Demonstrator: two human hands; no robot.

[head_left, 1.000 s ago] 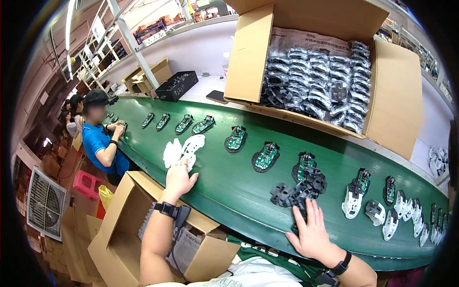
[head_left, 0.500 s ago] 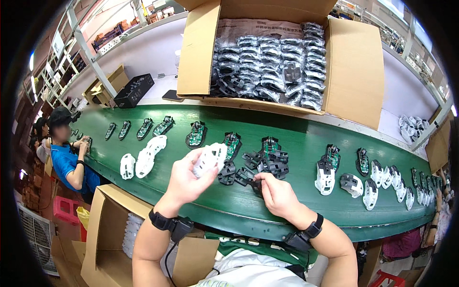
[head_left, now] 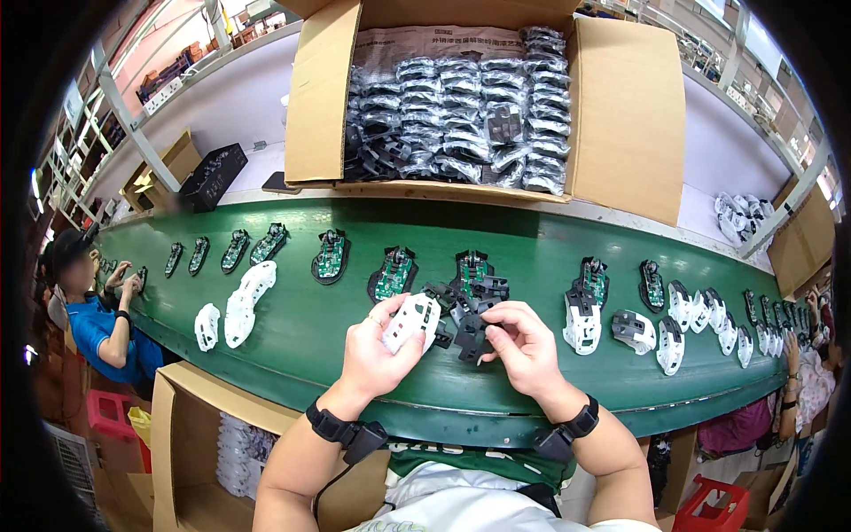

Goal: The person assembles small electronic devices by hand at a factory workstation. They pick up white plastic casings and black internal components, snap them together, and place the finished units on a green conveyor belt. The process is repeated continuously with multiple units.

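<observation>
My left hand (head_left: 370,357) is closed round a white plastic shell (head_left: 411,324) with cut-outs, shaped like a computer mouse cover. A black plastic piece (head_left: 471,340) is pinched in the fingers of my right hand (head_left: 526,351), close beside the shell. The two parts look slightly apart, though their facing edges are partly hidden. Just beyond lies a heap of similar black plastic pieces (head_left: 489,291), overlapping a green circuit board on a black base (head_left: 473,262). Another such board (head_left: 394,273) lies to its left, behind the white shell.
A green conveyor belt (head_left: 292,372) carries more boards and loose white shells (head_left: 251,304). Right, a white shell with a black insert (head_left: 582,324) overlaps a board. A carton (head_left: 625,115) of wrapped parts stands behind; another open carton (head_left: 168,461) is below left. A co-worker (head_left: 97,319) sits left.
My right hand has lifted a black piece off the heap and turned it up towards the shell. My two hands are closer together. The whole view has shifted slightly.
</observation>
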